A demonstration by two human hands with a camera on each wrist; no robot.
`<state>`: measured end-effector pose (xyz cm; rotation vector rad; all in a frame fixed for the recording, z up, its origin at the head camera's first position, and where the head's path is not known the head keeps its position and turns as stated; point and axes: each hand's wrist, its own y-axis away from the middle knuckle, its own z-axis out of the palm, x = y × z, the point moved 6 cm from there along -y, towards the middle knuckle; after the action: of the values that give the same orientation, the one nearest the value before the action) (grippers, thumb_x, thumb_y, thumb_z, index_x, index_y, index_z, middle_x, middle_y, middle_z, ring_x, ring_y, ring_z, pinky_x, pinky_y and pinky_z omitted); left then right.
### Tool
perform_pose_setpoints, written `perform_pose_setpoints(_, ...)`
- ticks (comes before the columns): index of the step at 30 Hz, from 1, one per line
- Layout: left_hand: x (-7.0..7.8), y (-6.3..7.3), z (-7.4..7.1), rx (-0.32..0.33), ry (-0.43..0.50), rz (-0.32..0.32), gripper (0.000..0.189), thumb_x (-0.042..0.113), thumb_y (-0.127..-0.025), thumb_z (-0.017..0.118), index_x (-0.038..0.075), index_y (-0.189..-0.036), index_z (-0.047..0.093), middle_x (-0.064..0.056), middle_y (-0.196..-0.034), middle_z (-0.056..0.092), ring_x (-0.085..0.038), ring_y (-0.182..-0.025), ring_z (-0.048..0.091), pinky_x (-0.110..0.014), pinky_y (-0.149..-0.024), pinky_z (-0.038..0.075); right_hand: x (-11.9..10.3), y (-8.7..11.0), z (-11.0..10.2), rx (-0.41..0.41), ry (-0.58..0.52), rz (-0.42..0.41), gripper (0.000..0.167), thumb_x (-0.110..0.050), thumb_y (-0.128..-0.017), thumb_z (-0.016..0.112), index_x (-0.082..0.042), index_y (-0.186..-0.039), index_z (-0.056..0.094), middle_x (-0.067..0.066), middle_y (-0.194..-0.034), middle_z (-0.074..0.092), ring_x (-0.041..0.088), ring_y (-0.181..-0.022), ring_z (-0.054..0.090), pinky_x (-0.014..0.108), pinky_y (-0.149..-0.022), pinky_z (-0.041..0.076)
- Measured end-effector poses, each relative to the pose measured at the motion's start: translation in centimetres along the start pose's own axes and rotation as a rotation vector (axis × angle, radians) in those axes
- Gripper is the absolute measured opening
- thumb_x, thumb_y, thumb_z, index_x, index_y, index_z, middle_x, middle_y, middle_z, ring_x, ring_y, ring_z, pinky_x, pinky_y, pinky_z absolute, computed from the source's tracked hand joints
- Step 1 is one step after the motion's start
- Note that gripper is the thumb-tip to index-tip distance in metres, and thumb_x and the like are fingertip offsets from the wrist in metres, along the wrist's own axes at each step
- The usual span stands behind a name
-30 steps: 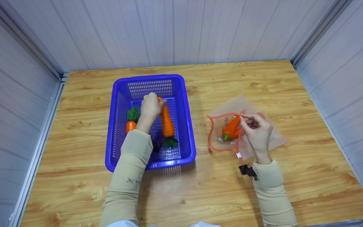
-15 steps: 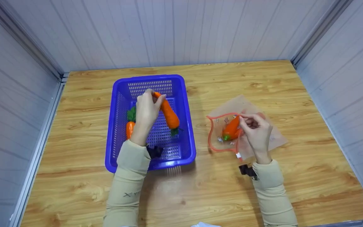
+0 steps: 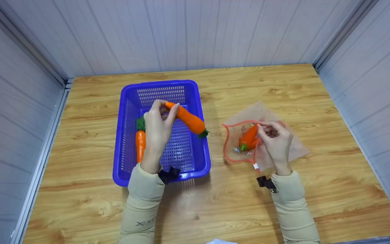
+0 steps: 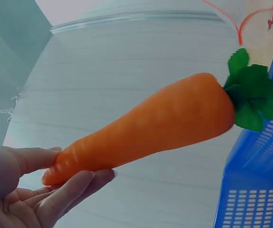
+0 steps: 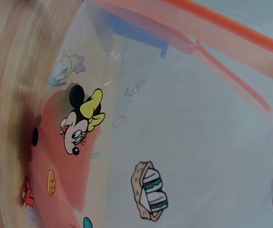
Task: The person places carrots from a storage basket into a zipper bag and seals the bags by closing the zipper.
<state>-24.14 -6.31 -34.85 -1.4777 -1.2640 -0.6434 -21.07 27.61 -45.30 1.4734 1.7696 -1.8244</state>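
My left hand (image 3: 157, 127) pinches an orange carrot (image 3: 190, 121) by its tapered tip, raised over the right side of the blue basket (image 3: 200, 171). The green leaves (image 4: 255, 92) point away from the hand. Another carrot (image 3: 140, 144) lies along the basket's left side, partly behind my left hand and wrist. My right hand (image 3: 278, 142) pinches the red-edged mouth of a clear zip bag (image 3: 232, 154), which stands open toward the left. Inside the bag is an orange carrot (image 3: 248, 139) with a green end. Cartoon prints cover the bag in the right wrist view.
The basket and the bag stand on a wood-grain table (image 3: 215, 210), with a gap between them. Pale panel walls (image 3: 188, 37) enclose the back and both sides. A white slider (image 3: 256, 166) hangs at the bag's near corner.
My left hand has lifted the carrot from the basket floor and swung its leafy end rightward over the rim. The right hand and the bag have stayed in place.
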Motion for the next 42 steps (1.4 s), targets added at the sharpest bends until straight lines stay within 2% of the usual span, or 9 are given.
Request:
perform_pose_setpoints(8,-0.5,2.1,1.2,0.038,0.23,0.042,0.022,0.014,-0.084,0.06,-0.007,-0.089,0.054,-0.017,-0.079,0.065,-0.018,-0.064,0.064,-0.027,-0.056,0.052,-4.3,-1.0,0.2,-0.036,-0.012,0.022,0.008,-0.006,-0.078,0.066,0.0,-0.083,0.069,0.009,-0.064,0.06,0.009,-0.05,0.052,0.014,-0.045,0.042)
perform_pose_setpoints(15,-1.1,3.3,2.5,0.044,0.319,0.047,0.021,0.012,-0.084,0.06,-0.007,-0.09,0.053,-0.017,-0.08,0.064,-0.018,-0.064,0.064,-0.031,-0.057,0.053,-4.5,-1.2,0.2,-0.039,-0.001,0.027,0.007,-0.004,-0.077,0.066,-0.001,-0.082,0.069,0.006,-0.062,0.06,0.008,-0.05,0.052,0.014,-0.045,0.042)
perform_pose_setpoints(17,-0.5,3.7,2.6,0.034,0.34,0.034,0.019,0.008,-0.085,0.059,-0.009,-0.09,0.053,-0.019,-0.081,0.064,-0.021,-0.066,0.064,-0.032,-0.058,0.053,-2.6,-0.9,0.2,-0.026,0.003,-0.002,0.007,-0.008,-0.077,0.067,-0.007,-0.083,0.07,0.004,-0.062,0.061,0.008,-0.049,0.052,0.014,-0.044,0.042)
perform_pose_setpoints(21,0.7,4.7,3.1,0.014,0.38,-0.01,0.016,0.001,-0.085,0.056,-0.013,-0.091,0.051,-0.024,-0.082,0.062,-0.028,-0.067,0.064,-0.035,-0.06,0.053,-2.8,-1.0,0.3,-0.024,-0.027,0.0,0.006,-0.006,-0.077,0.066,-0.005,-0.082,0.07,0.006,-0.062,0.06,0.007,-0.049,0.052,0.013,-0.044,0.041)
perform_pose_setpoints(24,0.4,5.5,3.9,0.009,0.414,-0.051,0.014,-0.001,-0.085,0.055,-0.013,-0.091,0.05,-0.024,-0.082,0.061,-0.03,-0.068,0.063,-0.037,-0.061,0.052,-6.0,-1.5,0.4,-0.043,-0.028,0.018,0.005,0.003,-0.076,0.065,0.005,-0.08,0.067,0.012,-0.061,0.06,0.006,-0.049,0.052,0.013,-0.045,0.042)
perform_pose_setpoints(28,-0.2,6.7,5.2,0.015,0.471,-0.084,0.013,-0.005,-0.084,0.055,-0.014,-0.091,0.049,-0.024,-0.082,0.06,-0.032,-0.071,0.062,-0.041,-0.065,0.052,-7.7,-1.7,0.5,-0.054,0.005,0.019,0.006,0.007,-0.075,0.063,0.009,-0.079,0.066,0.014,-0.061,0.059,0.007,-0.049,0.052,0.013,-0.045,0.042)
perform_pose_setpoints(32,-0.3,7.9,6.8,-0.015,0.513,-0.11,0.014,-0.006,-0.083,0.055,-0.014,-0.091,0.048,-0.025,-0.082,0.059,-0.032,-0.074,0.061,-0.036,-0.066,0.052,-7.3,-1.6,0.4,-0.052,-0.008,0.022,0.006,0.007,-0.075,0.063,0.009,-0.08,0.066,0.014,-0.061,0.059,0.008,-0.049,0.052,0.013,-0.045,0.042)
perform_pose_setpoints(40,-0.1,9.8,9.1,-0.084,0.464,-0.141,0.016,-0.004,-0.083,0.056,-0.012,-0.095,0.049,-0.023,-0.086,0.06,-0.03,-0.078,0.062,-0.031,-0.069,0.052,-4.6,-1.1,0.4,-0.034,-0.009,0.043,0.007,0.0,-0.075,0.066,0.001,-0.082,0.069,0.009,-0.062,0.06,0.007,-0.051,0.052,0.013,-0.046,0.042)
perform_pose_setpoints(42,0.0,10.1,9.6,-0.099,0.46,-0.139,0.016,-0.004,-0.083,0.056,-0.012,-0.095,0.049,-0.023,-0.087,0.06,-0.031,-0.078,0.062,-0.03,-0.068,0.052,-4.1,-1.0,0.3,-0.026,-0.054,0.04,0.007,-0.001,-0.075,0.067,0.0,-0.082,0.069,0.008,-0.063,0.061,0.007,-0.051,0.052,0.012,-0.046,0.041)
